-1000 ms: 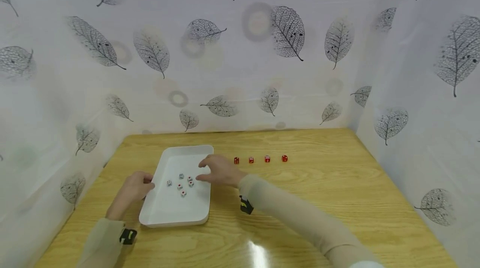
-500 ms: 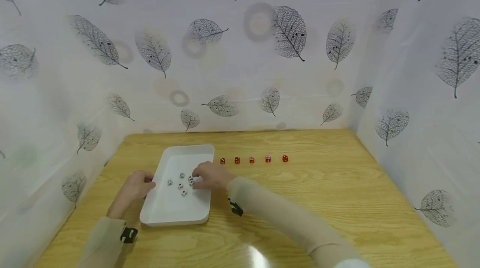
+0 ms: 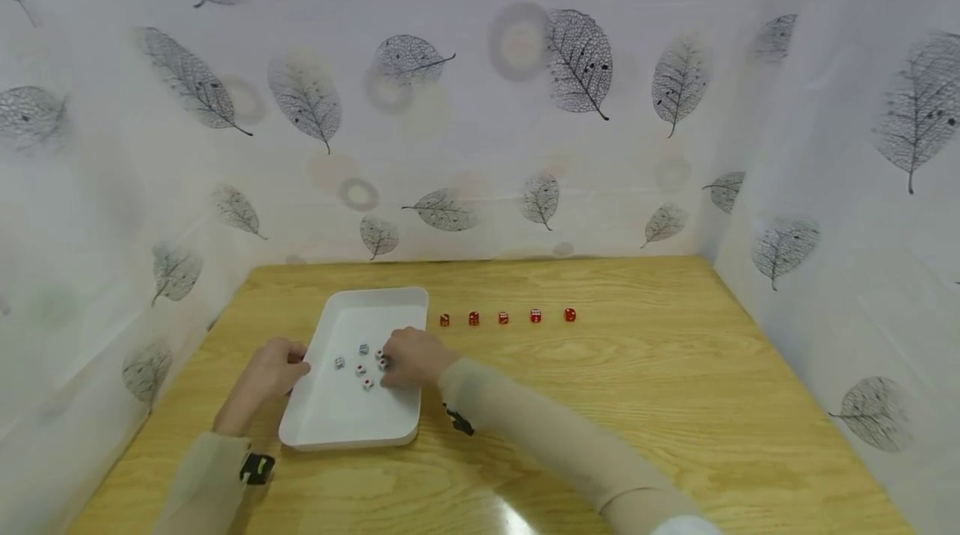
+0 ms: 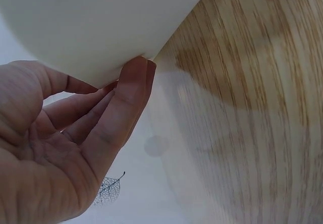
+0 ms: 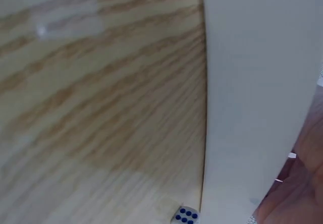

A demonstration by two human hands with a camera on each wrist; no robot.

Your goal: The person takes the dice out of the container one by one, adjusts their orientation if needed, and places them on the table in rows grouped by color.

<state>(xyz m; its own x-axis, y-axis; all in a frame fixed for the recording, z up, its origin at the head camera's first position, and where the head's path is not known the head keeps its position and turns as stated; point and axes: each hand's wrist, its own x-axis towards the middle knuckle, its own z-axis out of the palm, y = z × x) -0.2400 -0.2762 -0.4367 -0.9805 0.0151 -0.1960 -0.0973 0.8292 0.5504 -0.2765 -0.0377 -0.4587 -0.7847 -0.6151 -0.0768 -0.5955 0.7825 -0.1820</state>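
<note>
A white tray (image 3: 348, 418) lies on the left of the table with several white dice (image 3: 361, 370) scattered inside. My left hand (image 3: 268, 372) grips the tray's left wall, and in the left wrist view its fingers press on the pale wall. Inside the tray, near its right side, my right hand (image 3: 415, 357) reaches down with fingertips beside two white dice. Its fingers are partly hidden behind the back of the hand, and I cannot tell whether they pinch a die. In the right wrist view the tray wall (image 5: 252, 82) covers most of that hand.
Several red dice (image 3: 503, 318) stand in a spaced row right of the tray on the wooden table (image 3: 637, 402). A pale die (image 5: 185, 216) with dark blue spots shows by the tray wall. Leaf-patterned sheets (image 3: 480, 143) enclose the table.
My right hand has moved left and down among the white dice, its fingers drawing closer together. The red die nearest the tray, hidden by that hand before, now shows. My left hand stays put.
</note>
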